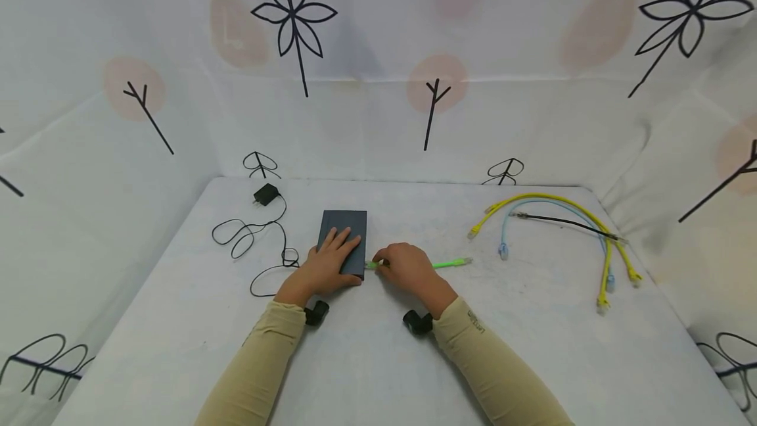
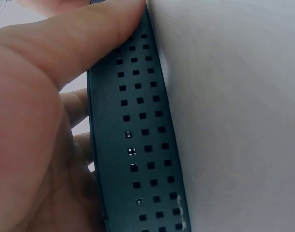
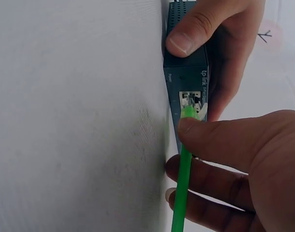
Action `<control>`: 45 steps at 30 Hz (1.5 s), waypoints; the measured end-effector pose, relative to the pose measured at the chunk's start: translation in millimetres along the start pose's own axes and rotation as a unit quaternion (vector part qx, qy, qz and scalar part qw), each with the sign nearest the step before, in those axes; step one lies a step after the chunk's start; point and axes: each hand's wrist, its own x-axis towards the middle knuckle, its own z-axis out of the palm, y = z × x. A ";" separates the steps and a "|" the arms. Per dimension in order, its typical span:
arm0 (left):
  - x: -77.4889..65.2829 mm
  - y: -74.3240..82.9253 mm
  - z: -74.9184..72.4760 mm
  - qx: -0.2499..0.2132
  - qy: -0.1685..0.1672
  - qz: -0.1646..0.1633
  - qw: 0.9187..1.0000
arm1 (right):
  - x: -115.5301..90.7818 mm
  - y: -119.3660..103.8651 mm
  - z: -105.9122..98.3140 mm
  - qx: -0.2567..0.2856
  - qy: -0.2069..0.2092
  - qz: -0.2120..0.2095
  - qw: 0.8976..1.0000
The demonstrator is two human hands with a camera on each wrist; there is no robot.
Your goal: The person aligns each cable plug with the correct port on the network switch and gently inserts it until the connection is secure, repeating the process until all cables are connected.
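Note:
A dark network switch (image 1: 357, 229) lies flat on the table. My left hand (image 1: 328, 261) rests on its top with straight, spread fingers; the thumb (image 2: 104, 29) presses against the vented near side. My right hand (image 1: 408, 271) pinches a green Ethernet cable (image 3: 182, 179) close behind one plug, between thumb and fingers. In the right wrist view that clear plug (image 3: 188, 100) sits at the port opening in the switch's right face. The cable's other end (image 1: 461, 261) extends to the right past my hand.
A black power adapter (image 1: 266, 194) with a looped thin cord (image 1: 284, 229) lies left of the switch. On the right lie a yellow cable (image 1: 550, 196), a light blue cable (image 1: 505, 232) and a short black cable (image 1: 556, 219). Patterned white cloth walls (image 1: 378, 117) surround the table.

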 end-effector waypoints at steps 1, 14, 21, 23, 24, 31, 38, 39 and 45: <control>-0.2 0.2 -0.4 0.000 0.000 0.001 1.000 | -0.2 0.7 -0.5 0.003 -0.003 -0.001 1.000; -0.4 -0.2 -0.1 -0.002 0.000 0.000 1.000 | -1.2 14.2 -7.1 0.028 -0.036 0.031 0.998; 1.0 -0.7 0.9 0.006 0.000 0.001 1.000 | -2.9 18.7 -11.5 0.041 -0.049 0.034 0.997; 1.1 -0.5 0.9 0.005 0.000 0.002 1.000 | -3.7 19.9 -13.1 0.047 -0.053 0.034 0.997; 1.1 -0.4 1.0 0.005 0.000 0.002 1.000 | -4.1 20.5 -13.9 0.051 -0.055 0.036 0.997; 0.5 -1.3 2.2 0.006 0.001 0.002 1.000 | -6.3 27.4 -16.3 0.064 -0.070 0.037 0.995; -0.9 0.1 1.2 0.003 0.002 -0.001 1.000 | -9.1 32.6 -21.2 0.073 -0.081 0.038 0.993; -1.0 0.4 1.0 0.002 0.001 -0.001 1.000 | -9.6 32.9 -22.2 0.074 -0.082 0.038 0.993; -1.3 0.4 1.4 0.002 -0.002 -0.003 1.000 | -11.9 35.6 -26.2 0.080 -0.094 0.037 0.992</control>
